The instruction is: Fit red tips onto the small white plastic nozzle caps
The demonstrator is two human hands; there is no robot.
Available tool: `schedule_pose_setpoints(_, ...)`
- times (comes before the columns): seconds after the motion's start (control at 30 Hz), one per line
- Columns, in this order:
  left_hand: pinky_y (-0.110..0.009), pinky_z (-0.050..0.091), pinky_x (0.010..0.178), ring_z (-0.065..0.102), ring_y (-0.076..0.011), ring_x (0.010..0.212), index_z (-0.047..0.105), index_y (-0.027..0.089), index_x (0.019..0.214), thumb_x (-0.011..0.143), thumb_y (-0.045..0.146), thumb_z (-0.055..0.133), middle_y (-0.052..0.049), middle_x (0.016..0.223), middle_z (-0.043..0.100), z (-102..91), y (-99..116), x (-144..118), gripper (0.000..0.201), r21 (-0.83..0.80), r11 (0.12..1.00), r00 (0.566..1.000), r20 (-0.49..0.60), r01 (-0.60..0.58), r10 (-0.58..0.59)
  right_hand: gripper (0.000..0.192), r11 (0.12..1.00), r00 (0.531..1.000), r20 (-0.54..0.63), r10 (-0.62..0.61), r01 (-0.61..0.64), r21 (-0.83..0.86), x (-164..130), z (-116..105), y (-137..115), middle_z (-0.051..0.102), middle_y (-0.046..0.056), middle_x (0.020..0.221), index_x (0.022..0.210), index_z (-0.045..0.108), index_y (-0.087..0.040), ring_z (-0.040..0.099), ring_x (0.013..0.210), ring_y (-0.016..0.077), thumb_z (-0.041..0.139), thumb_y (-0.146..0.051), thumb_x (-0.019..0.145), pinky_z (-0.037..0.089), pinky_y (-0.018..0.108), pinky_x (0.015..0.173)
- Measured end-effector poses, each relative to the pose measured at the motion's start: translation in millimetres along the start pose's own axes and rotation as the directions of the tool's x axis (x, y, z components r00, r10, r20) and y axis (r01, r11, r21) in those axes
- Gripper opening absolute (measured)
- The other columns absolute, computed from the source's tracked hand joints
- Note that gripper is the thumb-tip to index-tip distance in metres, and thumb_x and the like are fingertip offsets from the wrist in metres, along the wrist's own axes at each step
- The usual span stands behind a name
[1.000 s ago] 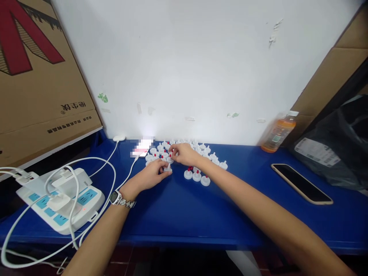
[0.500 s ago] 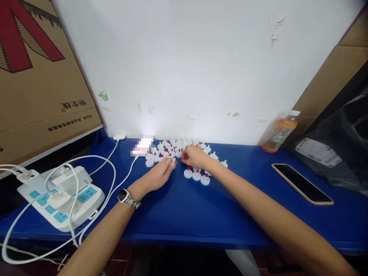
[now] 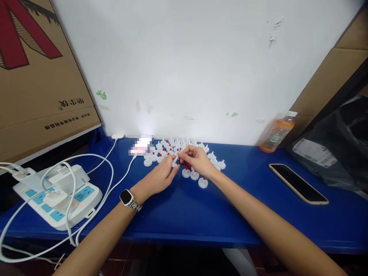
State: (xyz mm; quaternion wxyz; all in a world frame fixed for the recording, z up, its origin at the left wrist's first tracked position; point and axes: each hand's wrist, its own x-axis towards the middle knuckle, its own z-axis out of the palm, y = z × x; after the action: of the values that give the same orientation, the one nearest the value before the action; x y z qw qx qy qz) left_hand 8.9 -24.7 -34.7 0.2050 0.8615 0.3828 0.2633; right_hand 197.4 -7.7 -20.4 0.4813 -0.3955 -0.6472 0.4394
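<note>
Lifted off the table now, both hands meet — left hand and right hand pinching one white cap.

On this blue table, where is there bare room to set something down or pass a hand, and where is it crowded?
Bare blue table lies along the near edge, between the power strip and the phone. Another free patch sits between the white caps and the orange bottle. It is crowded at the back centre, where the left hand and right hand meet over the caps.
</note>
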Motion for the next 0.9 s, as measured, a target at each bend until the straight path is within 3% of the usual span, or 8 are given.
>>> schedule_pose_setpoints(0.2,-0.043,0.047,0.095,0.06,-0.0258,0.107,0.039,0.021,0.135,0.103,0.043,0.032,-0.012,0.122,0.057,-3.3,7,-2,0.039,-0.003,1.0,1.0,0.007,0.005,-0.005,0.037,0.998,0.999,0.022,0.027,-0.029,0.063,1,-4,-6,0.067,0.001,0.067,0.075,0.059,-0.017,0.057,0.058,0.0107,0.077,-0.049,0.073,0.044,0.024,0.057)
schedule_pose_setpoints(0.47,-0.041,0.045,0.099,0.059,-0.025,0.113,0.041,0.019,0.129,0.103,0.04,0.033,-0.013,0.121,0.059,-5.4,18,-4,0.034,-0.085,0.996,1.0,0.011,-0.028,0.029,0.036,0.999,0.997,0.081,-0.01,0.007,0.035,-2,0,-11,0.063,0.0,0.065,0.074,0.056,-0.018,0.057,0.059,0.0115,0.075,-0.048,0.075,0.043,0.025,0.055)
schedule_pose_setpoints(0.63,-0.04,0.043,0.103,0.055,-0.0257,0.123,0.03,0.02,0.142,0.103,0.041,0.032,-0.016,0.139,0.05,-2.9,20,-2,0.044,-0.139,0.99,1.0,-0.007,-0.031,0.03,0.032,1.0,0.992,0.121,-0.024,0.024,-0.002,1,0,-17,0.061,-0.001,0.064,0.072,0.051,-0.019,0.055,0.058,0.0114,0.071,-0.044,0.078,0.043,0.024,0.055)
schedule_pose_setpoints(0.7,-0.04,0.045,0.1,0.056,-0.0261,0.12,0.025,0.021,0.146,0.102,0.044,0.035,-0.016,0.141,0.048,-3.1,17,0,0.05,-0.101,0.995,1.0,-0.013,-0.013,0.012,0.026,0.996,0.99,0.134,-0.038,0.048,-0.074,2,-3,-19,0.062,-0.001,0.064,0.074,0.052,-0.019,0.055,0.057,0.0114,0.068,-0.038,0.08,0.042,0.024,0.054)
schedule_pose_setpoints(0.8,-0.039,0.048,0.087,0.062,-0.0268,0.105,0.03,0.02,0.142,0.095,0.052,0.05,-0.013,0.124,0.058,-10.9,6,1,0.06,0.048,0.998,0.997,-0.069,0.049,-0.045,0.016,0.953,0.992,0.104,-0.077,0.104,-0.286,6,-6,-17,0.06,-0.002,0.061,0.076,0.054,-0.019,0.053,0.054,0.0113,0.062,-0.031,0.082,0.039,0.023,0.052)
schedule_pose_setpoints(0.83,-0.037,0.048,0.082,0.063,-0.0261,0.099,0.036,0.019,0.137,0.092,0.053,0.053,-0.011,0.115,0.06,-16.0,2,0,0.059,0.102,0.992,0.994,-0.097,0.067,-0.057,0.013,0.922,0.991,0.093,-0.093,0.121,-0.369,8,-6,-15,0.058,-0.002,0.06,0.075,0.054,-0.019,0.052,0.054,0.0111,0.06,-0.028,0.082,0.038,0.023,0.052)
schedule_pose_setpoints(0.9,-0.034,0.046,0.073,0.062,-0.0224,0.085,0.049,0.021,0.114,0.092,0.05,0.052,-0.005,0.099,0.061,-28.8,-9,-2,0.036,0.184,0.977,0.986,-0.148,0.109,-0.082,0.009,0.848,0.988,0.107,-0.114,0.153,-0.508,13,-5,-10,0.058,-0.003,0.06,0.074,0.054,-0.019,0.051,0.054,0.0107,0.058,-0.024,0.081,0.036,0.023,0.053)
